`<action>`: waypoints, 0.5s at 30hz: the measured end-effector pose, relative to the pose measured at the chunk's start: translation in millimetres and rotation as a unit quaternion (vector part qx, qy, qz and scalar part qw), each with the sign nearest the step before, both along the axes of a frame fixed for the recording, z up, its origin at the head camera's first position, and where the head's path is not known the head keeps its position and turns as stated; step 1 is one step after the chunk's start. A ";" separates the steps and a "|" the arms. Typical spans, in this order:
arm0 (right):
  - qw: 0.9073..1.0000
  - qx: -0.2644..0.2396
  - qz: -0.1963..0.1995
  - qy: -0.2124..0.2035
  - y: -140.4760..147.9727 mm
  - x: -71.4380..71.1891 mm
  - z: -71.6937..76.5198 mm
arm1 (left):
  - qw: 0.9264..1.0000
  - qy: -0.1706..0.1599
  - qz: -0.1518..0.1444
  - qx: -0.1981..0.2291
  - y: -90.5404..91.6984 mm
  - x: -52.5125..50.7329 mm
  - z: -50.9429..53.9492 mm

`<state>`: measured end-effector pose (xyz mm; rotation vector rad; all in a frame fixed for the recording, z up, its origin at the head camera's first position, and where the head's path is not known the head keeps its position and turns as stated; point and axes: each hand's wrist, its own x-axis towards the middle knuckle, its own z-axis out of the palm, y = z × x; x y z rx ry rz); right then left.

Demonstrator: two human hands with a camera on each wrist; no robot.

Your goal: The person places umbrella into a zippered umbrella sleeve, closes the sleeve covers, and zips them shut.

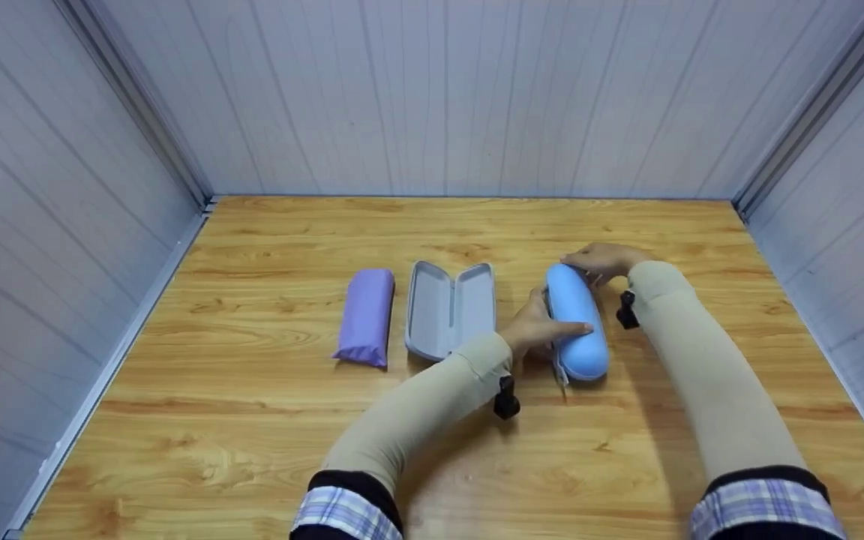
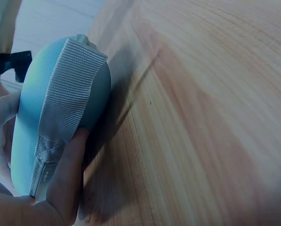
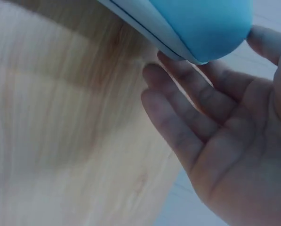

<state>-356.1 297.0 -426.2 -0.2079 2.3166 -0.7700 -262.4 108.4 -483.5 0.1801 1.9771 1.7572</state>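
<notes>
A rounded blue glasses case (image 1: pixel 580 322) lies lengthwise at the right of the table. My left hand (image 1: pixel 537 328) grips its near left side, with the thumb over the top. A pale woven strap (image 2: pixel 67 89) hangs at the case's near end in the left wrist view. At the far end, my right hand (image 1: pixel 603 261) pinches the case between thumb and fingers; the right wrist view has the other fingers (image 3: pixel 171 125) extended below it. Left of my left hand, a grey glasses case (image 1: pixel 428 307) lies open, showing two hollow halves.
A flat purple packet (image 1: pixel 366 315) lies left of the grey case. The wooden tabletop (image 1: pixel 252 420) is enclosed by a pale panelled back wall (image 1: pixel 432 97) and side walls. Small black devices sit on both wrists.
</notes>
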 end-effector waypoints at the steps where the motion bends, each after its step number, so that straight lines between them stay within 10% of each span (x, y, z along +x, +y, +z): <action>1: 1.000 0.013 0.006 -0.004 -2.6 -1.7 1.8 | 1.000 0.002 0.002 0.002 0.4 0.1 0.4; 8: 0.998 0.053 0.014 -0.022 -15.9 -9.5 7.2 | 1.000 0.008 0.005 0.001 2.0 -0.1 -0.5; 15: 0.991 0.123 0.023 0.052 -27.0 -12.0 7.3 | 1.000 0.004 0.006 0.001 2.1 -0.9 -0.1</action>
